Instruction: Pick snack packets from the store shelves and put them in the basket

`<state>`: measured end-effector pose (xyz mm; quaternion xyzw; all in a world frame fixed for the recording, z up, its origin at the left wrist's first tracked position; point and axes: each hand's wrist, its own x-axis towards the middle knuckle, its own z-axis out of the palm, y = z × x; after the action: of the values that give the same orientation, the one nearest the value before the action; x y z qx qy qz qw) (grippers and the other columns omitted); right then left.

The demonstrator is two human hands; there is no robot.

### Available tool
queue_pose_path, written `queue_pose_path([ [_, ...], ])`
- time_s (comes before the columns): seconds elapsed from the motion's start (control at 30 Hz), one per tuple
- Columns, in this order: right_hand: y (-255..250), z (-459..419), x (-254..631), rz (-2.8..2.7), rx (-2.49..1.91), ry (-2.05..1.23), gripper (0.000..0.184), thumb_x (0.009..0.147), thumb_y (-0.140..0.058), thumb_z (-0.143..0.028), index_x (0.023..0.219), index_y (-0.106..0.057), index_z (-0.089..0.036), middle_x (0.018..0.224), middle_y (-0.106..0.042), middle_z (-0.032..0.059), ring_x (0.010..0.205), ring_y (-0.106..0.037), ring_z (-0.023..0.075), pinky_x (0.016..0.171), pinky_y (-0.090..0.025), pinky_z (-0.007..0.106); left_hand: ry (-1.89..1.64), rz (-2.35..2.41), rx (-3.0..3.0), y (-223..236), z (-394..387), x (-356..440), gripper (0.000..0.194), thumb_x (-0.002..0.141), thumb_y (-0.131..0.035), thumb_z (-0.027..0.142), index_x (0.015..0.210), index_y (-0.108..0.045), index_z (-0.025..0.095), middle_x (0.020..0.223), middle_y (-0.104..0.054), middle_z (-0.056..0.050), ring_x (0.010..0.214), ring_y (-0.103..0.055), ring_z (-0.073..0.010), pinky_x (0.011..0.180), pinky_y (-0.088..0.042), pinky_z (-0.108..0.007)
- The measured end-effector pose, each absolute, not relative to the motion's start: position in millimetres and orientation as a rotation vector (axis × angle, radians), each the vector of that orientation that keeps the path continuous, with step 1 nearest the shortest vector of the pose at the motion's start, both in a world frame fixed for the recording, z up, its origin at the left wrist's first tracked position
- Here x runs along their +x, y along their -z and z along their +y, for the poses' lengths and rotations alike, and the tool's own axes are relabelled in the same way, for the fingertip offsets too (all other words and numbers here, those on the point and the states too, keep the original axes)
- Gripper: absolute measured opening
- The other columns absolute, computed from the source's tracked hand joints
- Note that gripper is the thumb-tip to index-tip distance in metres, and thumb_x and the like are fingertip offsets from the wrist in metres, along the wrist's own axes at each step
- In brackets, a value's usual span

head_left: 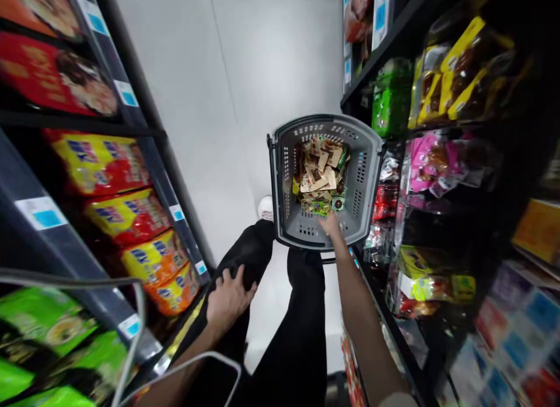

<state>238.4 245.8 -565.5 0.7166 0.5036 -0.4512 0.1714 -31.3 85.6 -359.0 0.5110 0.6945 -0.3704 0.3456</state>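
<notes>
My right hand [331, 224] reaches down into a grey shopping basket [286, 217]. Its fingers are closed at the edge of a small green snack packet [321, 208], though the fingertips are partly hidden. Around and beyond that packet lies a heap of small beige and brown snack packets [321, 168], with a few green ones mixed in. With fingers spread, my left hand [231, 296] rests flat on my left knee and holds nothing.
Shelves flank the aisle closely. On the left stand red and yellow noodle packs [105, 162] and green packs [52, 331]. Clear bins with yellow snack packets [459, 80] and pink packets [431, 162] line the right. Grey floor tiles [210, 104] stretch ahead.
</notes>
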Motion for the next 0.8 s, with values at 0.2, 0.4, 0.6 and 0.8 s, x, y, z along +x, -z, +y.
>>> queue_pose_path([
  [0.2, 653.0, 237.3, 233.4, 1.104, 2.206, 1.196, 0.066, 0.079, -0.071, -0.038, 0.134, -0.049, -0.011, 0.120, -0.067, 0.0179, 0.108, -0.064, 0.0277, 0.090, -0.049, 0.034, 0.935, 1.844, 1.503, 370.0, 101.4, -30.0, 0.052, 0.096, -0.040, 0.043, 0.137, -0.057, 0.015, 0.131, -0.053, -0.021, 0.112, -0.054, -0.0366, 0.076, -0.052, -0.039],
  [0.4, 698.1, 221.9, 211.4, 0.937, 2.309, 1.130, 0.082, 0.073, -0.078, -0.047, 0.143, -0.045, -0.018, 0.131, -0.057, 0.0215, 0.119, -0.056, 0.0319, 0.098, -0.043, 0.040, 0.909, 1.809, 1.580, 374.8, 106.4, -44.0, 0.048, 0.094, -0.049, 0.040, 0.134, -0.061, 0.018, 0.134, -0.053, -0.018, 0.119, -0.052, -0.0354, 0.086, -0.053, -0.041],
  [0.6, 714.6, 219.1, 206.0, 0.899, 2.331, 1.029, 0.059, 0.076, -0.075, -0.042, 0.127, -0.061, -0.015, 0.124, -0.059, 0.0257, 0.126, -0.045, 0.0384, 0.100, -0.036, 0.050, 0.922, 1.811, 1.525, 376.7, 111.5, -57.5, 0.047, 0.094, -0.049, 0.038, 0.135, -0.061, 0.019, 0.136, -0.052, -0.018, 0.118, -0.054, -0.0344, 0.087, -0.054, -0.043],
  [0.8, 713.3, 208.9, 202.3, 1.067, 2.292, 1.129, 0.042, 0.078, -0.074, -0.032, 0.117, -0.069, -0.017, 0.125, -0.058, 0.0219, 0.126, -0.044, 0.0341, 0.104, -0.033, 0.043, 0.818, 1.839, 1.496, 378.5, 105.8, -65.9, 0.049, 0.090, -0.052, 0.035, 0.137, -0.059, 0.021, 0.138, -0.053, -0.016, 0.129, -0.048, -0.0365, 0.096, -0.050, -0.047],
])
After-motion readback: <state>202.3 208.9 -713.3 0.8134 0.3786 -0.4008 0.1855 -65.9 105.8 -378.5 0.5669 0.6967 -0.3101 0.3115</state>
